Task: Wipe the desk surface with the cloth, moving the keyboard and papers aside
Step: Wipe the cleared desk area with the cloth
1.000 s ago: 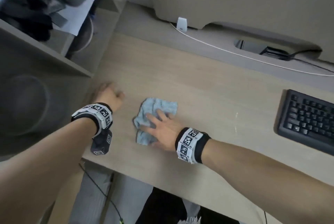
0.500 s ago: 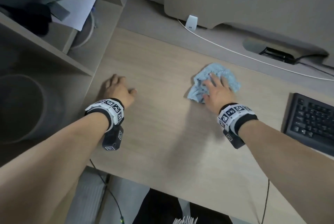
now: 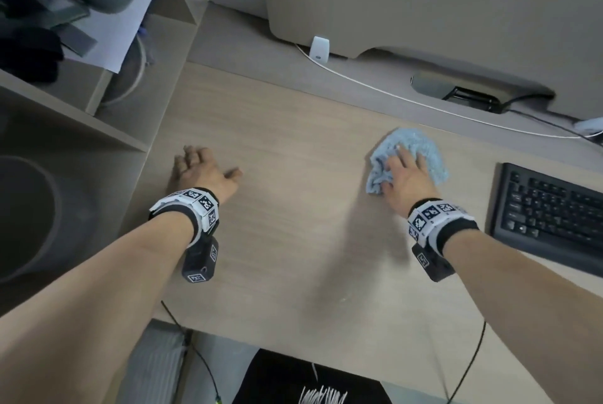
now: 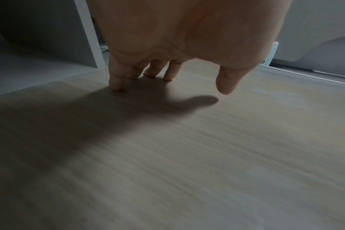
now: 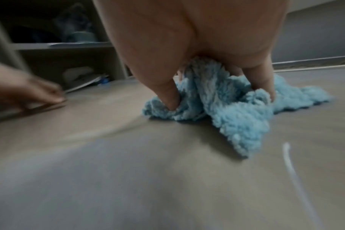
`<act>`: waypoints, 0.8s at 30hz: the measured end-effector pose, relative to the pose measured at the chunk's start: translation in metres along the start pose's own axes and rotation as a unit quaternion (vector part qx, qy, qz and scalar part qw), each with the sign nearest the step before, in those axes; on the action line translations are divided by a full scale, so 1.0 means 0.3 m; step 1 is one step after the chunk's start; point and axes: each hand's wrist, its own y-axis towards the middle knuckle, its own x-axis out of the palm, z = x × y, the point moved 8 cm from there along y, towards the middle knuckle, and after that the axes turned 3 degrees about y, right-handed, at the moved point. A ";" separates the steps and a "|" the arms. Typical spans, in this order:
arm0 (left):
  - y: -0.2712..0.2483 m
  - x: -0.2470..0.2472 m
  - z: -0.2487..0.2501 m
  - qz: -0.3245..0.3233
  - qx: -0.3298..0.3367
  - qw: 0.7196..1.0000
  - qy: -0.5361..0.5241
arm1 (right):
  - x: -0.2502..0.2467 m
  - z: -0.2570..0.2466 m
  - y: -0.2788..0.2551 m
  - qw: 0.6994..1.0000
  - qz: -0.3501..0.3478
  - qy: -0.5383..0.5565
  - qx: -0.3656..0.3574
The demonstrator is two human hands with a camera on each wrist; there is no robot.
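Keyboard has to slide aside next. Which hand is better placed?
Right, probably: the right hand presses the cloth just beside the keyboard, while the left hand, though free, rests far across the desk.

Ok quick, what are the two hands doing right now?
Left hand: open, fingertips resting on the desk, holding nothing.
Right hand: open, fingers spread, pressing the blue cloth onto the desk.
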 end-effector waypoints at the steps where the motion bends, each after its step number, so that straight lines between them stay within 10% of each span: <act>1: 0.001 -0.001 -0.003 0.000 0.001 1.000 0.002 | -0.025 -0.004 0.038 1.000 0.008 0.013 0.021; 9: -0.002 -0.018 -0.009 -0.009 0.013 1.000 0.024 | 0.092 -0.385 0.039 0.984 -0.077 -0.070 -0.146; 17: -0.003 -0.024 -0.014 -0.017 0.024 0.999 0.028 | -0.105 0.079 0.168 0.997 -0.014 0.017 0.071; 24: -0.027 -0.038 -0.004 -0.007 0.025 0.999 0.035 | -0.060 -0.363 0.278 0.996 -0.006 -0.052 -0.074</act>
